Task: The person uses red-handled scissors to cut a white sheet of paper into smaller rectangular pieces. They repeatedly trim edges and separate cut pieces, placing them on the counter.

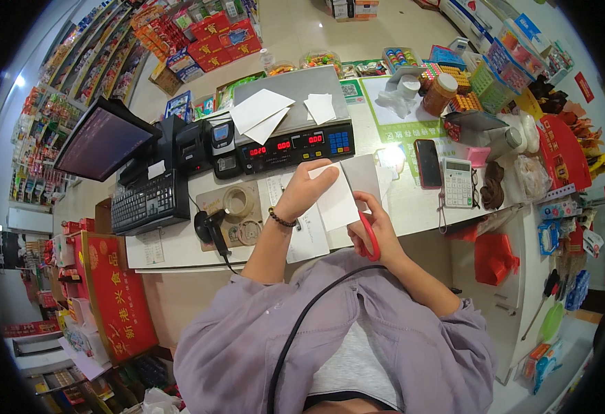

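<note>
My left hand [305,189] pinches a sheet of white card [334,199] with the thumb on top. Red-handled scissors [368,235] are in my right hand [377,227], at the card's right edge; their blades are mostly hidden by the card. A greyish piece of card [360,176] lies on the far side of the cut edge. Beyond my hands, larger white card pieces [262,111] and smaller white pieces [320,108] rest on the metal pan of a digital weighing scale [296,147] with lit red digits. Handwritten paper [305,235] lies beneath my left wrist.
To the left are a keyboard [150,199], a monitor [107,138], a barcode scanner [211,227] and a roll of tape [238,201]. On the right lie a phone [427,163], a calculator [457,182] and a brown-filled jar [440,94]. A black cable [302,323] crosses my lap.
</note>
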Action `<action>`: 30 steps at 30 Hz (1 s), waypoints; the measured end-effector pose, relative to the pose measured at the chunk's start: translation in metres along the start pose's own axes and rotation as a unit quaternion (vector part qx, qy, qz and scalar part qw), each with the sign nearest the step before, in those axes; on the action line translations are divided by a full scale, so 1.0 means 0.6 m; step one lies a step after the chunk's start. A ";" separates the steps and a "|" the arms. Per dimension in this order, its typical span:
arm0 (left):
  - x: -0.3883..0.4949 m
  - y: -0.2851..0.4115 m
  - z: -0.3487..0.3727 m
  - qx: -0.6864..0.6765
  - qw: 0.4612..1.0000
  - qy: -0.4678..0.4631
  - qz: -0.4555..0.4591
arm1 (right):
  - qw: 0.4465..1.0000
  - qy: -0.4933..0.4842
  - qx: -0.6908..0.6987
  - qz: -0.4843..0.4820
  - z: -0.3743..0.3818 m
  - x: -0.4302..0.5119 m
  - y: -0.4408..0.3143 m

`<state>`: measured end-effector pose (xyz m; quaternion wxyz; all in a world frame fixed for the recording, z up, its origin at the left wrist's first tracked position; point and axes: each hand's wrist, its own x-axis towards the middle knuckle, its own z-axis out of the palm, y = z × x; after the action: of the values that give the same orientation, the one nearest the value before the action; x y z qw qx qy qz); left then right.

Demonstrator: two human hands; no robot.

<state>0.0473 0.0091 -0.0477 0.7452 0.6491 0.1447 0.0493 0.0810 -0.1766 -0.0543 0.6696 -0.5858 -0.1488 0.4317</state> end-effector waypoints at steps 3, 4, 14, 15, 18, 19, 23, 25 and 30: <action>0.001 -0.007 -0.008 -0.008 1.000 -0.008 -0.002 | 1.000 -0.002 -0.007 0.004 0.000 0.000 -0.003; 0.001 -0.008 -0.009 -0.010 1.000 -0.007 -0.003 | 1.000 -0.002 -0.008 0.007 0.001 0.001 -0.004; -0.001 -0.007 -0.009 -0.025 0.999 0.015 -0.013 | 0.999 0.026 -0.011 -0.025 0.010 0.005 0.008; -0.001 -0.006 -0.009 -0.025 1.000 0.013 -0.012 | 0.999 0.032 -0.021 -0.032 0.011 0.005 0.009; 0.001 -0.007 -0.015 -0.022 1.000 -0.005 -0.006 | 0.998 0.043 -0.031 -0.042 0.015 0.005 0.007; 0.003 -0.008 -0.017 -0.020 1.000 -0.013 -0.003 | 0.998 0.046 -0.031 -0.043 0.017 0.005 0.006; 0.003 -0.014 -0.016 -0.045 0.999 0.008 -0.011 | 0.998 0.039 -0.021 -0.044 0.019 0.006 0.005; 0.004 -0.014 -0.019 -0.063 0.998 -0.009 -0.015 | 0.998 0.035 -0.020 -0.046 0.019 0.010 0.005; 0.024 -0.065 -0.022 -0.249 0.967 -0.051 -0.025 | 0.998 0.033 0.049 -0.025 0.009 0.038 0.026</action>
<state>0.0531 0.0196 -0.0898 0.8910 0.4405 0.1058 0.0316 0.0844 -0.1566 -0.0740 0.7125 -0.5627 -0.1200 0.4017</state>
